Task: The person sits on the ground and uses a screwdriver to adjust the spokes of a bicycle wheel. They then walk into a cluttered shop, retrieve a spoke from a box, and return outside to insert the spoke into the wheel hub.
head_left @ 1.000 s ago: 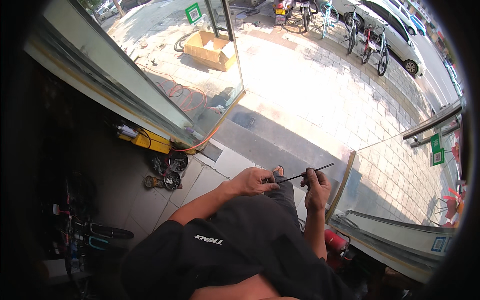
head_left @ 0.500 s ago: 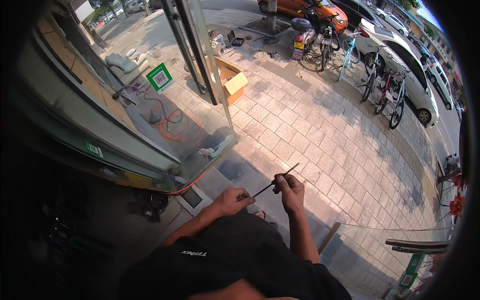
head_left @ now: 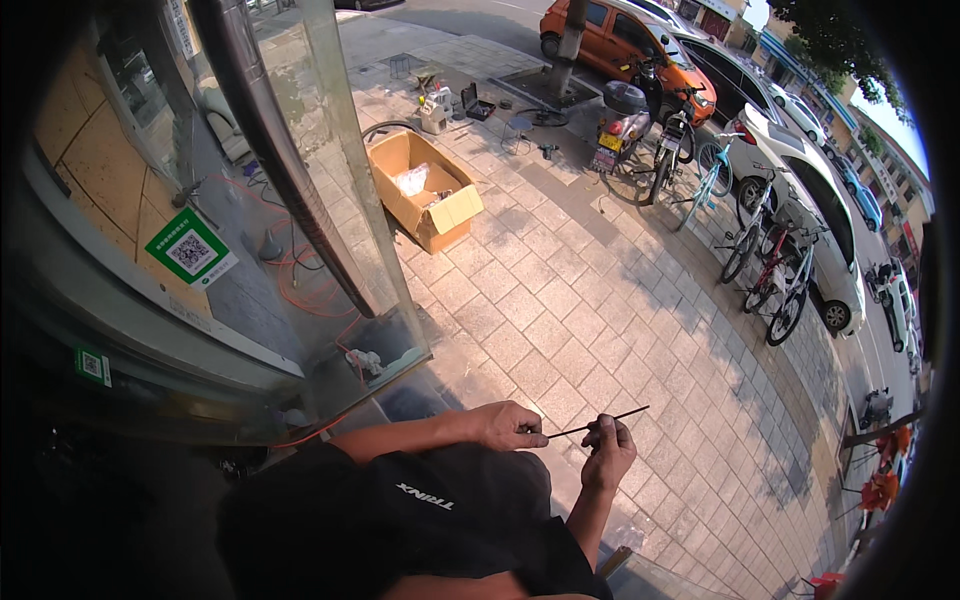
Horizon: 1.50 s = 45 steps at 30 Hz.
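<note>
A: What do the hands hold, low in the centre of the frame?

B: One straight, thin dark rod [head_left: 569, 432]. The left hand [head_left: 508, 427] grips its left end between thumb and fingers; the right hand [head_left: 608, 455] pinches it partway along, so the far end sticks out to the right.

A: Why two grips on something so slim?

B: Probably for steadiness — two narrow pinches would keep a light rod from swinging, and they leave much of its length in sight. It slopes gently upward to the right. How much the left fingers hide, I cannot tell.

A: And where is it?

B: In the air, just beyond the black cloth shirt [head_left: 370, 510], resting on no surface. That near the body, it is likely easy to look at.

A: Farther out?

B: A brown cardboard box [head_left: 450, 215] stands on the pale paving [head_left: 690, 400], upper centre-left, a flap folded outward — presumably for easy reach. A glass door with a long dark metal handle [head_left: 291, 170] crosses the upper left. At upper right, a row of bicycles [head_left: 770, 275] stands beside a white car [head_left: 840, 265], perhaps to leave the walkway passable.
</note>
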{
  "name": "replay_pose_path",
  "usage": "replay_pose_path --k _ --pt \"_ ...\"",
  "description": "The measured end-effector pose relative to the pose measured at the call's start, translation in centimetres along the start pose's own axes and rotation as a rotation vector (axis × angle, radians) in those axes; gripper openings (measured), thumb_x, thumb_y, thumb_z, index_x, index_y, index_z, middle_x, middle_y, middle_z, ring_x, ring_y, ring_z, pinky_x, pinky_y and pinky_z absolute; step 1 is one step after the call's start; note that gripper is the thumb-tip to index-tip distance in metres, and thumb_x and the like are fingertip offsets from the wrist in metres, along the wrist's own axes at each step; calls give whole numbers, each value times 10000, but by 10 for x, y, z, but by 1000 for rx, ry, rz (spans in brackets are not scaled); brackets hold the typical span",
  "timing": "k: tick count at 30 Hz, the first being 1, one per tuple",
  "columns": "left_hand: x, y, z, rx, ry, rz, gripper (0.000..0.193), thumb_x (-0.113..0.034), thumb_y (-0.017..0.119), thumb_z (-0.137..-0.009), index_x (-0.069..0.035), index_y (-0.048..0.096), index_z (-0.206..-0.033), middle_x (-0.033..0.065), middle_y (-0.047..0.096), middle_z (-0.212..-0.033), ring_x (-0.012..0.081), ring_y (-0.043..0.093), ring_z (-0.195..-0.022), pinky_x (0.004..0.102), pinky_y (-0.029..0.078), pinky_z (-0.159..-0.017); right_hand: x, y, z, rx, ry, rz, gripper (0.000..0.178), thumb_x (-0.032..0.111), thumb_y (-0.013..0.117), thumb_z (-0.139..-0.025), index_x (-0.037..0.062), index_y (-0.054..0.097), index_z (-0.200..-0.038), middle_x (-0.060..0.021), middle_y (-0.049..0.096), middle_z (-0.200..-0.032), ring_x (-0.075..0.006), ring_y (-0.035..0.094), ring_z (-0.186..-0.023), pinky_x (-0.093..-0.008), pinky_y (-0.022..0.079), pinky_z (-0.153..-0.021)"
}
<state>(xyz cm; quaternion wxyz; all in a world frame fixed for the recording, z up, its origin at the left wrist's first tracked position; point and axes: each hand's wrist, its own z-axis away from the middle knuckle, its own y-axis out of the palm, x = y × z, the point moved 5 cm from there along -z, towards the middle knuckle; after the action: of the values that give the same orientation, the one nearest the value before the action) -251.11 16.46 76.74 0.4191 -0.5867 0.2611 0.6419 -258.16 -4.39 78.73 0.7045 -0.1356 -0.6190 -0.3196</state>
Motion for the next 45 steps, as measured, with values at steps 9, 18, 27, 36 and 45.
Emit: replay_pose_path --k 9,18,27,36,45 --pt "27 -88 -113 -52 -21 -146 370 -390 726 -979 -24 726 -924 75 662 -722 128 606 -671 341 499 -629 -17 57 -148 127 22 7 234 168 704 -990 -66 701 -1005 -162 713 -855 -164 613 -618 -302 513 -595" --pt "67 -176 -245 -412 155 -123 345 -297 668 -1031 -8 635 -847 94 567 -673 125 512 -636 342 455 -577 -56 136 -333 459 1 172 260 203 703 -1001 -53 726 -1041 -88 741 -882 -123 633 -711 -274 508 -681" --pt "116 -273 -394 -464 205 -79 357 -243 677 -1026 -9 568 -779 71 480 -627 112 443 -608 348 387 -540 -78 189 -493 481 51 222 205 160 718 -982 -43 741 -991 -68 735 -838 -109 627 -690 -268 501 -651" --pt "218 -453 -609 -502 303 98 291 -218 591 -1071 28 618 -919 86 585 -710 111 514 -702 335 459 -620 -172 304 -746 504 -39 292 198 170 749 -973 -20 729 -920 -34 690 -797 -102 630 -724 -266 519 -671" --pt "254 -648 -779 -531 202 7 335 -275 513 -1104 29 626 -1023 129 682 -869 191 644 -808 353 526 -739 -185 447 -1000 753 -10 220 147 88 709 -986 -28 727 -898 -32 655 -824 -106 604 -692 -257 477 -604"
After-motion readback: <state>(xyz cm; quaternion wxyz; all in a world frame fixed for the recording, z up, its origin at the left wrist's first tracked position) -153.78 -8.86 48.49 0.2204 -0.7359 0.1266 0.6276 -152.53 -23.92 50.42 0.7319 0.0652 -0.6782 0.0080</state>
